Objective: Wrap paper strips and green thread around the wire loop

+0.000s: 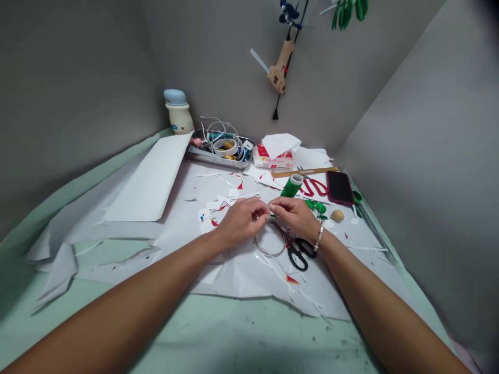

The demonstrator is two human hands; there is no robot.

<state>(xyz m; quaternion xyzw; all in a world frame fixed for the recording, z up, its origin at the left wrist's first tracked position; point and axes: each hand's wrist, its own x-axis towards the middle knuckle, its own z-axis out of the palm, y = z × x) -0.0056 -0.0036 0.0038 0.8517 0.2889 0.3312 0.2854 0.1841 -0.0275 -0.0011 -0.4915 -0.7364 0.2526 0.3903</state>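
My left hand [244, 221] and my right hand [294, 215] meet above the paper-covered table, fingertips of each pinched together. Whatever lies between them is too small to make out. Just under them rests a coil of thin wire [268, 254]. Black-handled scissors [298, 254] lie beneath my right hand, their blades partly hidden by it. A spool of green thread [292, 186] is just beyond my right fingers. Green leaf-like pieces [317, 206] and a small tan ball [337, 215] sit to the right of that hand.
Paper scraps [206, 214] litter the white paper [241, 280]. Behind are a metal tray [218, 160] of supplies, a tissue pack [275, 157], a wooden ruler [307, 172], red-handled scissors [319, 187] and a phone [339, 187]. A glue gun [278, 72] hangs on the wall; a bottle [179, 114] stands back left.
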